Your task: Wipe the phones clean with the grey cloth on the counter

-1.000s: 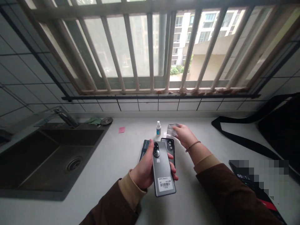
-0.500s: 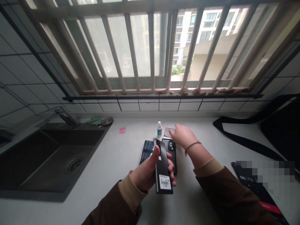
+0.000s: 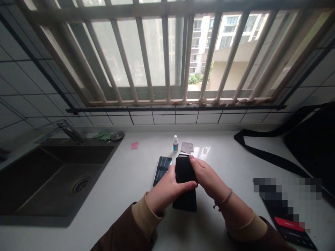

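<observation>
"Viewing the counter through the head camera, I require hand states first. Report?"

"Left hand [image 3: 165, 190]: narrow grip, thumb laid across the black phone [image 3: 184, 171], remaining fingers mostly hidden. Right hand [image 3: 206, 175]: curled against the phone's upper edge, on its 1 o'clock side. I locate the phone at centre, between both hands, dark face up."

"Reason for the two-handed hold?"

"I judge that it steadies a smooth slab, one hand bracing each long side. Just beyond, at 12 o'clock, I see a dark rim [image 3: 183, 155], perhaps of a phone case; the rest is hidden."

"Adjacent items?"

"Second phone [image 3: 162, 169]: 10 o'clock, flat, near the left hand. White-capped bottle [image 3: 175, 144]: upright, 11 o'clock. Grey cloth [image 3: 187, 147]: 12 o'clock, just beside the bottle; probably both placed for easy reach. Pink note [image 3: 134, 145]: 10 o'clock, farther out."

"Legible markings?"

"I can read none. The bottle's white-and-blue label is too small. At 4 o'clock, a red-banded device [image 3: 289, 225] is partly masked by pixel blocks. I find no brand on the held phone's visible face."
</observation>
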